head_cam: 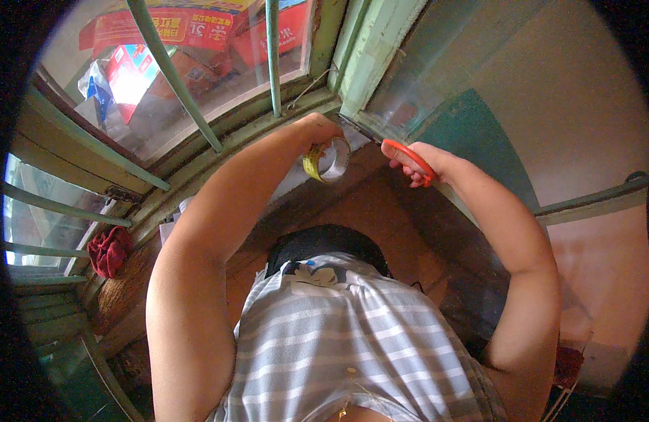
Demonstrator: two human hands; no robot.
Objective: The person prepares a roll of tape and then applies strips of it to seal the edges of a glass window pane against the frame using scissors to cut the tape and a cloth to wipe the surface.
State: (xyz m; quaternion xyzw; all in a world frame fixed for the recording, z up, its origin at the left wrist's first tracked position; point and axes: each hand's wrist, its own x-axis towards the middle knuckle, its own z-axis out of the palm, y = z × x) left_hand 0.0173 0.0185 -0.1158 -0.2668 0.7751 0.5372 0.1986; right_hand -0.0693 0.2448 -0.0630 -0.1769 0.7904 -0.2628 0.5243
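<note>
My left hand point(323, 128) is raised at the corner of the green window frame point(351, 68). A roll of yellowish adhesive tape point(315, 163) hangs from its fingers, with the round core facing partly toward me. In my right hand point(411, 161) are scissors point(406, 153) with orange handles. Their dark blades point up and left toward the frame corner, close to my left hand. Whether any tape lies between the blades is too small to tell. The fingertips of my left hand are partly hidden behind the hand itself.
Green metal bars point(198, 116) cross the window on the left. Behind the glass lie red printed cartons point(161, 26). A dark red cloth point(109, 251) is bunched by the lower bars. A glazed panel point(514, 95) stands on the right.
</note>
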